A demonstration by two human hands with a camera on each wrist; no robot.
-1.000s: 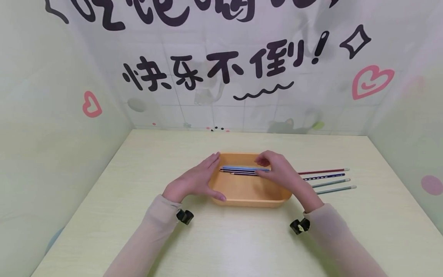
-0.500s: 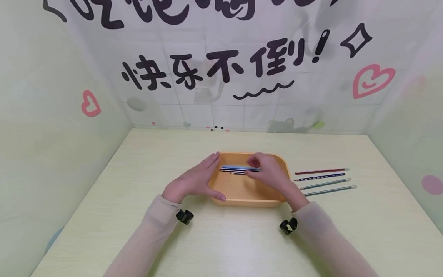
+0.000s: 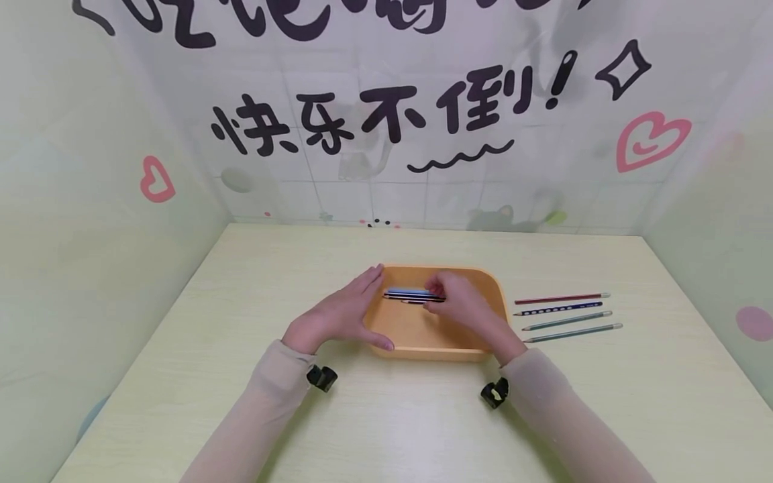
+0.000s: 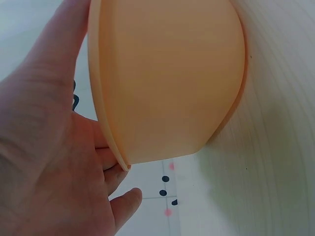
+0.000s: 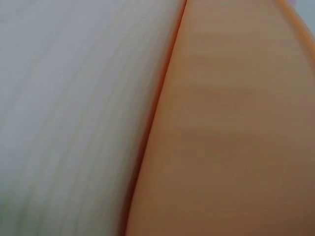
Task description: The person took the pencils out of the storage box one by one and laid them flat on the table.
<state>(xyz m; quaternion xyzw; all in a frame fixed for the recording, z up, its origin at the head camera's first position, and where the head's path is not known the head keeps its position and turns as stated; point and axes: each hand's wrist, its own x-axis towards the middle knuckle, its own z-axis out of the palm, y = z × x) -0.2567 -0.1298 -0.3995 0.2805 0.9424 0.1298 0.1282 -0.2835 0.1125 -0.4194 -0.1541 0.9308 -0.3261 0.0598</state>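
Note:
A shallow orange tray [image 3: 417, 335] sits on the table with several pencils [image 3: 407, 295], blue and dark striped, lying together along its inside. My left hand [image 3: 341, 315] spans the tray's left end, thumb over the front rim and straight fingers against the far left corner. In the left wrist view, the fingers [image 4: 106, 157] of that hand lie along the outside of the rim. Reaching over the tray's front right, my right hand [image 3: 461, 302] has its thumb and fingers around the pencils; their right ends are hidden behind it. The right wrist view shows only the tray's outer wall [image 5: 226, 137] and table.
Right of the tray, several separate pencils lie roughly side by side: a red one [image 3: 561, 299], a dark blue spotted one [image 3: 558, 309] and grey-green ones [image 3: 568, 321]. A printed cloth wall [image 3: 386, 194] stands behind the pale table [image 3: 290, 268].
My right hand has moved left along the pencils inside the tray, uncovering the tray's right end and the left ends of the loose pencils. The left hand and tray have stayed put.

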